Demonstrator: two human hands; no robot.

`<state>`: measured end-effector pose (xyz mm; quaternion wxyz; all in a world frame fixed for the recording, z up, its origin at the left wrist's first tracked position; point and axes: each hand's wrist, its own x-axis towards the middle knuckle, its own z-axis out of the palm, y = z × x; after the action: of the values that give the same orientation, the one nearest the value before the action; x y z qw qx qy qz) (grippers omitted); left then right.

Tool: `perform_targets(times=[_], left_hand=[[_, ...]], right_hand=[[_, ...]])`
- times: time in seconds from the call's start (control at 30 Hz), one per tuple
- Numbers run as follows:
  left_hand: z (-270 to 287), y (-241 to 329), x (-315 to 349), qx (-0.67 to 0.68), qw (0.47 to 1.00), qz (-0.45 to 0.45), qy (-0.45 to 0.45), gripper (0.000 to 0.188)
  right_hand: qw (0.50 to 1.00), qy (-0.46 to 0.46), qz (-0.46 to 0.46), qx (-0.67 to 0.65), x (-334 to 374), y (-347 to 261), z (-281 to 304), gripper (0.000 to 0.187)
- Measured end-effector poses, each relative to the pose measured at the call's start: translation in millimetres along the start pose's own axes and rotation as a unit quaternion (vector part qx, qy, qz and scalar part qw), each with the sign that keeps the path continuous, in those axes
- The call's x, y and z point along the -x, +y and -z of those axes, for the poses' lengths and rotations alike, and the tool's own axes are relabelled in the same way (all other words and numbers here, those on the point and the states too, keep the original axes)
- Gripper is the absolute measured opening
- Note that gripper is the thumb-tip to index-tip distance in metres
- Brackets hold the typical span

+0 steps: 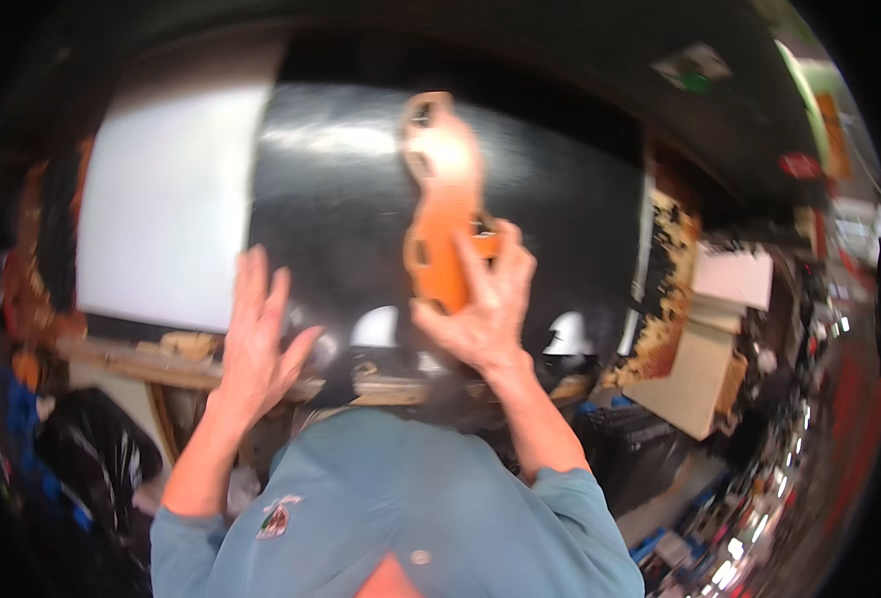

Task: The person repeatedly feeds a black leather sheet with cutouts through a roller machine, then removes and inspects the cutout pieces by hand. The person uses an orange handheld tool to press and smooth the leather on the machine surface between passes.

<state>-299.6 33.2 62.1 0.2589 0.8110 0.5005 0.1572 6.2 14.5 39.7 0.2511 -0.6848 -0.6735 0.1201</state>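
An orange, long wavy-edged piece (447,199) with dark notches or holes along its side lies upright in view over a shiny black work surface (341,199). What it is made of is too blurred to tell. My right hand (485,304) grips its lower end, thumb on the near left side and fingers across its right edge. A small dark opening shows beside those fingers. My left hand (258,334) is open and holds nothing, its fingers stretched out near the corner of a white sheet (176,199). Whether it touches the surface I cannot tell.
Along the near side runs a worn wooden bench edge (141,361). Pale boards (695,374) stand at the right, beside a piece with a ragged edge (665,289). A black plastic bag (96,453) sits at the lower left. Clutter fills the floor at right.
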Motion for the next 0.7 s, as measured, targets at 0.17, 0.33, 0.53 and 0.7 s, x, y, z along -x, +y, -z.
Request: perform_targets(times=[0.17, 0.33, 0.53, 0.7], left_hand=[[23, -40, -30, 0.030, 0.998, 0.050, 0.012, 0.061], [-11, -62, -43, -0.049, 0.995, -0.051, 0.075, 0.059], [-17, -50, -49, -0.050, 0.993, -0.045, 0.099, 0.058], [-19, -46, -54, -0.033, 0.992, -0.025, 0.118, 0.062]], right_hand=[[1.000, -0.018, -0.016, -0.016, -4, 3, 3, 0.090], [0.989, -0.052, -0.114, -0.079, -23, -9, 19, 0.089], [0.969, -0.049, -0.152, -0.188, -47, -48, 2, 0.090], [0.989, -0.012, -0.084, -0.121, -70, -85, -39, 0.087]])
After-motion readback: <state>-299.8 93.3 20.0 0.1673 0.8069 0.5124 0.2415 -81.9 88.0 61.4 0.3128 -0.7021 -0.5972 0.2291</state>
